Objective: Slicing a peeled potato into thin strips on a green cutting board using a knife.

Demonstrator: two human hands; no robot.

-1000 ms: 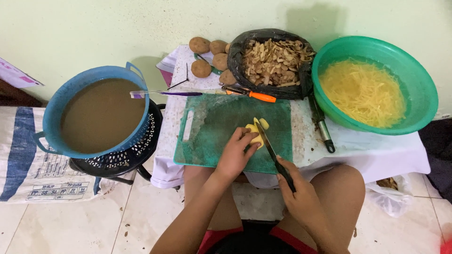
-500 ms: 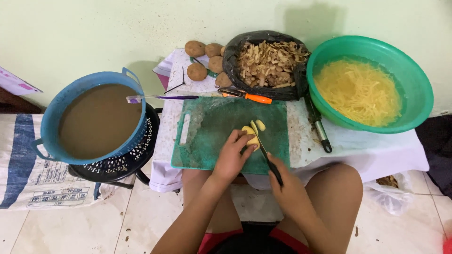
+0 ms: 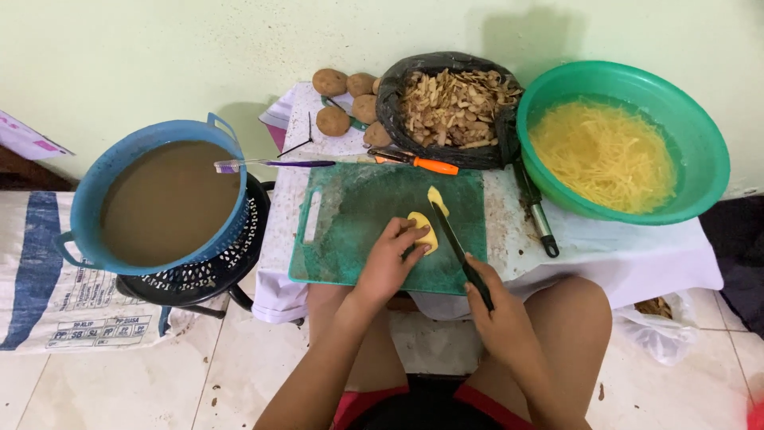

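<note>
Head view: a green cutting board [image 3: 358, 231] is lying at the front edge of a small cloth-covered table [image 3: 629, 255]. The left hand [image 3: 387, 263] is curling over a peeled potato [image 3: 423, 231] near the board's middle, fingers pressing it down. The right hand [image 3: 497, 314] is closing around the black handle of a knife [image 3: 454, 243], whose blade is resting against the potato's right side; a cut slice [image 3: 436, 201] is lying just behind.

At the table's back edge, whole brown potatoes [image 3: 342, 99] are sitting beside a black bag of peelings [image 3: 454, 107]. An orange-handled peeler [image 3: 418, 162] is lying behind the board. A green basin of yellow shreds [image 3: 613, 155] is occupying the back right corner.

Off the left edge, a blue tub of murky water [image 3: 159, 199] is standing on a black stool [image 3: 203, 275].
</note>
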